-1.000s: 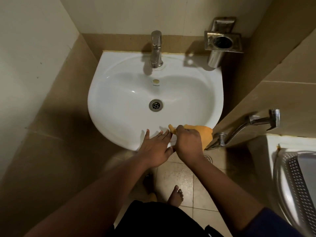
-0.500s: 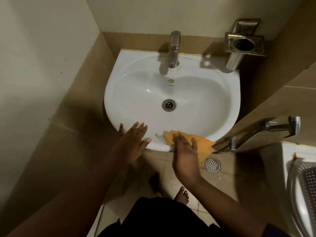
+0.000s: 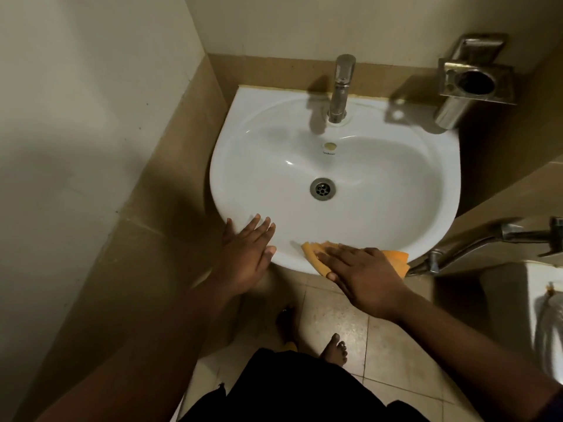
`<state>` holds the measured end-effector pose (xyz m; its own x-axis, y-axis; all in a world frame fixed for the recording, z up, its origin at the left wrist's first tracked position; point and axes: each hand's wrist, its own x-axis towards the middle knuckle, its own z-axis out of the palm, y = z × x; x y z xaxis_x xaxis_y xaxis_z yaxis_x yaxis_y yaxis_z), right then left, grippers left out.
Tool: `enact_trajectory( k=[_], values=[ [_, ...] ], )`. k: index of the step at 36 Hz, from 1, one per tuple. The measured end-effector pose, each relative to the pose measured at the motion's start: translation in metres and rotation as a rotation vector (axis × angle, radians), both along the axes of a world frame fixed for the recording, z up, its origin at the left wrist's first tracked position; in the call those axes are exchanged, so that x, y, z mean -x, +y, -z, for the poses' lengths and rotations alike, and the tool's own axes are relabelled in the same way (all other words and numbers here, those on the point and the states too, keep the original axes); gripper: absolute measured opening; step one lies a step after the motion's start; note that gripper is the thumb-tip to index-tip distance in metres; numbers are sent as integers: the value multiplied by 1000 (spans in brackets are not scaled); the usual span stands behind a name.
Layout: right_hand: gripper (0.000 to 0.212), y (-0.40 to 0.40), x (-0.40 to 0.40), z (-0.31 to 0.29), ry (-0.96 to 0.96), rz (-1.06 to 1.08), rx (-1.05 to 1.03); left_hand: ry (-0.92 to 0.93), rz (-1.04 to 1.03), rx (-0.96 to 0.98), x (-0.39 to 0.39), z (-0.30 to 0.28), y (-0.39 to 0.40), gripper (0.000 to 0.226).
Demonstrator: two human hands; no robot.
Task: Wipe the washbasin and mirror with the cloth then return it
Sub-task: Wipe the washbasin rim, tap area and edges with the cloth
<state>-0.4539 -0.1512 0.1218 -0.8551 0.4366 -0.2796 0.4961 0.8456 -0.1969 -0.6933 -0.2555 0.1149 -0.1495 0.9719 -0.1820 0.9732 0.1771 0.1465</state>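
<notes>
A white washbasin (image 3: 396,184) hangs on the tiled wall, with a steel tap (image 3: 341,89) at its back and a drain (image 3: 323,188) in the middle. An orange cloth (image 3: 313,252) lies flat on the basin's front rim. My right hand (image 3: 362,272) presses down on the cloth with its fingers spread, covering most of it. My left hand (image 3: 248,251) rests flat on the front-left rim, fingers apart, holding nothing. No mirror is in view.
A steel holder (image 3: 475,83) is fixed to the wall at the back right. A metal spray handle (image 3: 475,243) juts from the right wall just beside the cloth. A white fixture (image 3: 545,315) stands at the right edge. My bare feet (image 3: 335,348) stand on the tiled floor.
My right hand has opened from a fist to a flat palm on the cloth and slid it left along the front rim. My left hand has moved left, away from the right one.
</notes>
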Motion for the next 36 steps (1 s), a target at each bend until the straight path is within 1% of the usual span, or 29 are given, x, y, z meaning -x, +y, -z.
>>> enact_trajectory(
  k=[2,5,8,11,13,14,19,22,23,24,25,26,28,31,34,36],
  values=[
    [47,-11,5,5,63,59,-42,4,-7,0,6,-1,2,71],
    [49,-29,26,8,89,113,-56,18,-21,0,13,-2,6,73],
    [54,-41,61,5,26,159,13,5,-32,-21,19,-2,10,68],
    [53,-50,103,-1,75,169,67,41,-50,-74,26,-4,12,55],
    [53,-52,123,-1,22,140,129,72,-93,-113,36,-3,13,49],
    [55,-52,131,-3,-13,135,154,77,-107,-102,41,-3,14,50],
    [58,-50,129,-6,-21,102,164,64,-97,-43,55,-2,16,58],
    [72,-54,114,-3,35,77,156,42,-120,-74,56,-3,17,61],
    [78,-55,111,-3,14,96,163,35,-126,-94,57,-3,16,61],
    [82,-56,110,-1,24,104,133,32,-130,-109,59,-3,16,60],
    [83,-57,111,0,38,100,153,30,-137,-119,62,-3,16,60],
    [81,-57,115,-1,52,81,168,30,-149,-126,65,-4,17,61],
    [71,-55,126,-2,-40,30,184,36,-177,-125,72,-5,21,64],
    [62,-51,149,-5,-67,33,208,66,-213,-60,82,-8,29,62],
    [60,-47,172,-3,-51,52,248,88,-255,-30,95,-10,38,61],
    [61,-43,185,-2,-30,67,267,64,-272,-25,102,-10,46,54]
  ],
)
